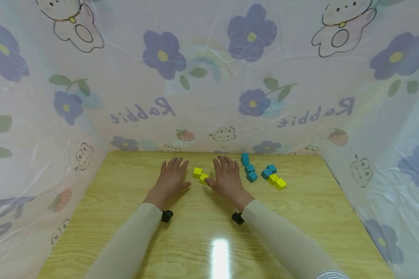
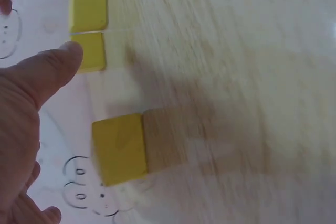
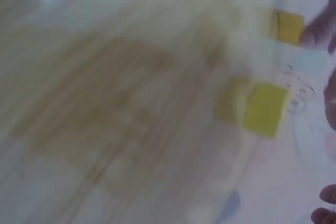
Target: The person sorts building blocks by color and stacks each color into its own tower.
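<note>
Toward the back of the table, my left hand (image 1: pixel 172 179) is held with its fingers spread. To its right, my right hand (image 1: pixel 227 179) has its fingers extended, and neither hand grips anything. Between them are two yellow cubes, the left one (image 1: pixel 197 173) and the right one (image 1: pixel 203 178), set corner to corner. My right thumb overlaps the edge of the right cube in the head view; whether it touches, I cannot tell. In the left wrist view, the left thumb (image 2: pixel 50 69) crosses in front of a yellow cube (image 2: pixel 93 53). A yellow cube (image 3: pixel 266 109) shows in the right wrist view.
Several blue blocks (image 1: pixel 249 169) lie right of my right hand. Farther right, blue cubes (image 1: pixel 267 173) sit beside two yellow cubes (image 1: pixel 280 184). A patterned sheet (image 1: pixel 209 85) rises behind and beside the wooden table (image 1: pixel 195 232). Each wrist bears a small black device (image 1: pixel 167 216).
</note>
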`<state>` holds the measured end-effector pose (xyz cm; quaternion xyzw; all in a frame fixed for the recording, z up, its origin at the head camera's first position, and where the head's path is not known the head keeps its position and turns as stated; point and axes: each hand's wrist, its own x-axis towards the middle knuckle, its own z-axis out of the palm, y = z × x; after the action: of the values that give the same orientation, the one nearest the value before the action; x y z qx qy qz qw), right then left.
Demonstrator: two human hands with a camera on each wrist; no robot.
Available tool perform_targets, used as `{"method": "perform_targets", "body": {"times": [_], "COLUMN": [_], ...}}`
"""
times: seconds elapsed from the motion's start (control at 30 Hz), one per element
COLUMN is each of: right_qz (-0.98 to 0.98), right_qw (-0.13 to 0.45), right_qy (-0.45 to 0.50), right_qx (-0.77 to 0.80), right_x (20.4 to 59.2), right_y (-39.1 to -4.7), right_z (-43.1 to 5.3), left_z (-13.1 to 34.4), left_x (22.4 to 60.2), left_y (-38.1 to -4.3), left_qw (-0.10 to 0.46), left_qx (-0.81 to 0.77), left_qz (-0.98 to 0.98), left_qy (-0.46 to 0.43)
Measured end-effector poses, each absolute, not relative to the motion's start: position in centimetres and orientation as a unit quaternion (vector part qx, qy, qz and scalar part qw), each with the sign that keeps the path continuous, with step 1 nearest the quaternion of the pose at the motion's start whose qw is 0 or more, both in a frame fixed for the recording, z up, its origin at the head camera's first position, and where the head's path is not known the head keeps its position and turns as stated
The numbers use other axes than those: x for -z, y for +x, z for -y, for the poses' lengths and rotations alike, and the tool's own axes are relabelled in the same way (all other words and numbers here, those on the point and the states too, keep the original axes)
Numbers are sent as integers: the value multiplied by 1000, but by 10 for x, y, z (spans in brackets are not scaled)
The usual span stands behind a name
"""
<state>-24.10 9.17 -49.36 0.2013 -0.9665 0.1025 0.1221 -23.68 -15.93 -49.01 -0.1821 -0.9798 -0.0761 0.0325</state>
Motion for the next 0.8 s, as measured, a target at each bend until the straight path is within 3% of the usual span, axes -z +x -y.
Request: {"method": "perform_targets", "body": {"times": [0.33, 0.8], "right_qz": [979, 970], "right_qw": [40, 73], "right_qy": [182, 217], "right_qx": [-84, -76], "right_x": [514, 518], "right_y": [-263, -268], "right_z": [-54, -46], "left_z": [129, 128], "left_x": [503, 511], "left_y": [-255, -259], "left_qw": [18, 68], "left_qx": [66, 48], "left_qz": [981, 979], "left_qy": [-184, -187]}}
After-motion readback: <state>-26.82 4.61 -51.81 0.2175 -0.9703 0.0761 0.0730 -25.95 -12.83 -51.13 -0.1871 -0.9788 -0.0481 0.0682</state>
